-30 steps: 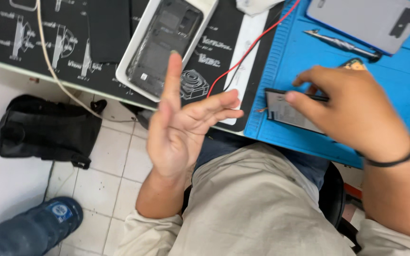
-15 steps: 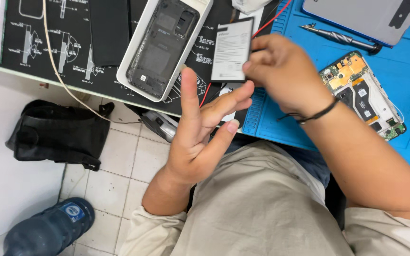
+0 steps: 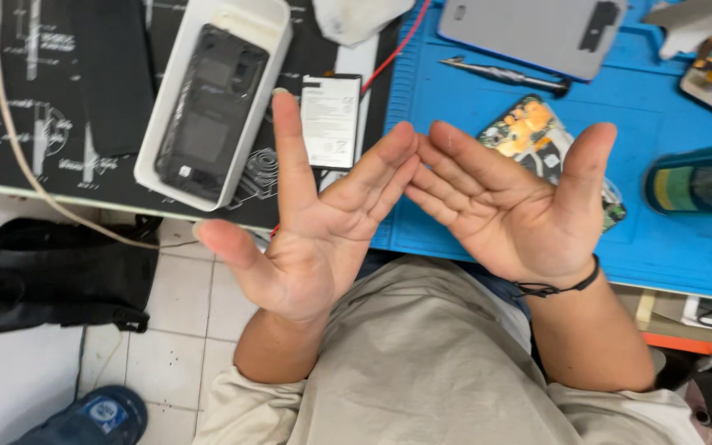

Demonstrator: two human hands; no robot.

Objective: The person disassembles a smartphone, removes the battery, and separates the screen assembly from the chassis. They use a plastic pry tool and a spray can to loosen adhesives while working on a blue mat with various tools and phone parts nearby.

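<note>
Since half a second ago the flat battery (image 3: 331, 121) has left the right hand (image 3: 511, 206) and lies upper centre on the black mat (image 3: 117, 177), white label up; white tray (image 3: 176, 140) upper left; left hand (image 3: 315, 222) beside the right, both palms up, fingers spread, empty; blue mat (image 3: 455, 107) right.

White tray (image 3: 269, 25) is sitting on the black mat (image 3: 59, 124) with a dark phone shell (image 3: 212, 107) lying in it. Grey panel (image 3: 529, 29) and metal tool (image 3: 504, 74) are resting on the blue mat (image 3: 686, 247). Black bag (image 3: 51, 276) is slouching on the floor near a blue shoe (image 3: 92, 416).
</note>
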